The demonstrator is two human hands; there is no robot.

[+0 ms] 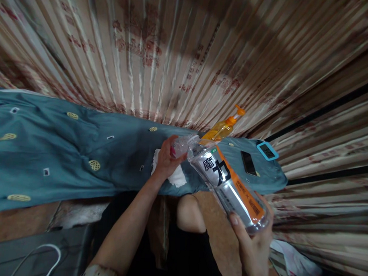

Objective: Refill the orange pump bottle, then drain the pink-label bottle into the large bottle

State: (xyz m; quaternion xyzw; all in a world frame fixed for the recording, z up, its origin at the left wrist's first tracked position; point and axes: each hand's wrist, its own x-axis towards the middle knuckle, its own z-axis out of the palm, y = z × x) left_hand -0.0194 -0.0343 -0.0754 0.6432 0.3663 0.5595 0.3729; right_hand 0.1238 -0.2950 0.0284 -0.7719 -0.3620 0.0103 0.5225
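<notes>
My right hand (252, 245) grips the base of a clear plastic bottle (227, 184) with a white and orange label, held tilted with its neck pointing up and left. My left hand (168, 157) is closed around the bottle's neck and cap end. Under the left hand a white cloth (176, 176) lies on a teal bedsheet (65, 150).
An orange pump bottle (222, 129) stands behind the held bottle. A dark phone (248, 163) and a small device with a blue frame (267, 151) lie on the sheet's right end. A patterned curtain (187, 53) hangs behind. A white cable (41, 253) lies at lower left.
</notes>
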